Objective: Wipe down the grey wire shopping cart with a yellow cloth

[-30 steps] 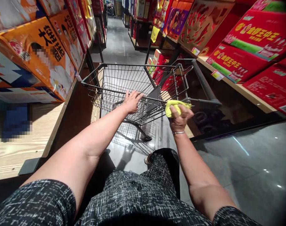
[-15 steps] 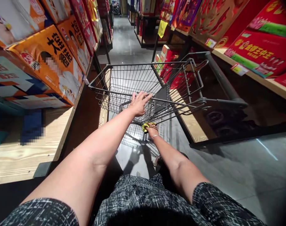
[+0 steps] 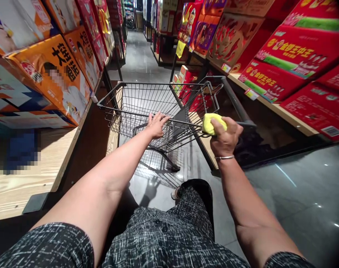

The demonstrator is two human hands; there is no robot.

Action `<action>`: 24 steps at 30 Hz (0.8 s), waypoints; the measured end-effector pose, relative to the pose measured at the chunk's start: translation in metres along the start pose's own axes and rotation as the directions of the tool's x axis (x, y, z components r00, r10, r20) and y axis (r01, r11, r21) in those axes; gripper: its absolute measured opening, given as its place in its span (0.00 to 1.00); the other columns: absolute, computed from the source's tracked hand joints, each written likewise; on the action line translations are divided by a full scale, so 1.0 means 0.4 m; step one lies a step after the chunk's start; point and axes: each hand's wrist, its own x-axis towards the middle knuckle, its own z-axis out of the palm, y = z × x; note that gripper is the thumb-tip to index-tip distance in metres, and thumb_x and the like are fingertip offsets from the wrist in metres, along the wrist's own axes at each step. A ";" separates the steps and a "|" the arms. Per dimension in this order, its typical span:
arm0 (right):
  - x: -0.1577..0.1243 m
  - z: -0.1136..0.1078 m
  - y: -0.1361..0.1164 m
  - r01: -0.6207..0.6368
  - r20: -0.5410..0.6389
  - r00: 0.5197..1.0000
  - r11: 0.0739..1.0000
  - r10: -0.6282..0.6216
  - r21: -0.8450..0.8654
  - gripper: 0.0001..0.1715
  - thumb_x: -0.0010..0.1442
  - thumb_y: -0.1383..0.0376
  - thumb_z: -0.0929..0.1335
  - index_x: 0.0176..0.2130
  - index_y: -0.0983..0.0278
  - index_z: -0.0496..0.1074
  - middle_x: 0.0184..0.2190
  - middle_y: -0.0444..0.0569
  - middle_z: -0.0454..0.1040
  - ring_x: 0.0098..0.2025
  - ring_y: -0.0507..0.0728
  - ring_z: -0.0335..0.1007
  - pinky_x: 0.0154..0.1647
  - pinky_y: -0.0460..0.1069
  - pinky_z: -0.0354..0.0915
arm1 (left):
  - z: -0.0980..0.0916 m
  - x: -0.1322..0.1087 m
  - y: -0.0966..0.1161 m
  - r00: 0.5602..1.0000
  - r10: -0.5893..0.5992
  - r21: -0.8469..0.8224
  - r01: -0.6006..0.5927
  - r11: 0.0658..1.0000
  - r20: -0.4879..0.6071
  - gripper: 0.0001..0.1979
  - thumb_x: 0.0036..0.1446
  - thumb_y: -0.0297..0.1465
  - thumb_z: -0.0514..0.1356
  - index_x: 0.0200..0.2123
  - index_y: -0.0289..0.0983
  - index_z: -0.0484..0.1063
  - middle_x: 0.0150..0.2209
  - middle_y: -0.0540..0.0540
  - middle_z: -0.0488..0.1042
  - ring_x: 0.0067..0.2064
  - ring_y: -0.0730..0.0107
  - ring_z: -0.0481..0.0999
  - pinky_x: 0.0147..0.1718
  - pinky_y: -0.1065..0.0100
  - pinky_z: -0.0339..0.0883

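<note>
A dark grey wire shopping cart (image 3: 147, 85) stands sideways across the aisle in front of me, its push handle (image 3: 236, 98) at the right. My left hand (image 3: 157, 126) lies on the cart's near top rail, its fingers stretched out and spread. My right hand (image 3: 226, 136), with a bracelet at the wrist, is closed around a bunched yellow cloth (image 3: 212, 124). The cloth is at the near rail, by the handle end. Whether it presses on the rail I cannot tell. The basket shows no goods inside.
Orange boxes (image 3: 43, 74) are stacked on the wooden shelf (image 3: 46, 156) at the left. Red gift boxes (image 3: 292, 48) line the shelf at the right. A grey tiled floor (image 3: 141, 48) runs down the aisle between shelves. My shoe (image 3: 175, 192) is below the cart.
My right hand has come up from low beneath the basket to the top rail near the handle, bringing the yellow cloth. My left hand stays on the rail. The view has shifted slightly right.
</note>
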 end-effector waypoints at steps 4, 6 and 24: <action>0.003 0.023 -0.105 0.008 0.181 0.984 1.000 -0.004 -0.023 0.28 0.64 0.71 0.64 0.59 0.54 0.77 0.61 0.56 0.67 0.55 0.66 0.59 0.55 0.61 0.64 | 0.000 -0.015 0.015 1.000 0.000 -0.007 0.000 1.000 -0.004 0.43 0.55 0.25 0.61 0.73 0.45 0.55 0.76 0.44 0.53 0.80 0.51 0.36 0.75 0.39 0.23; -0.009 0.050 -0.183 0.050 0.316 0.947 0.999 -0.053 0.018 0.31 0.63 0.72 0.65 0.62 0.53 0.75 0.63 0.56 0.66 0.54 0.66 0.58 0.54 0.59 0.65 | 0.000 -0.025 0.021 1.000 0.007 -0.011 -0.007 1.000 -0.007 0.42 0.55 0.25 0.61 0.73 0.44 0.56 0.75 0.44 0.54 0.80 0.50 0.36 0.75 0.38 0.23; -0.072 -0.226 0.135 0.122 0.145 0.983 0.992 -0.116 -0.039 0.20 0.70 0.58 0.63 0.46 0.53 0.84 0.50 0.57 0.77 0.50 0.64 0.67 0.53 0.61 0.66 | -0.008 -0.061 -0.070 0.998 0.017 -0.057 -0.020 0.998 -0.053 0.34 0.55 0.23 0.59 0.64 0.47 0.64 0.73 0.47 0.61 0.80 0.56 0.37 0.75 0.40 0.25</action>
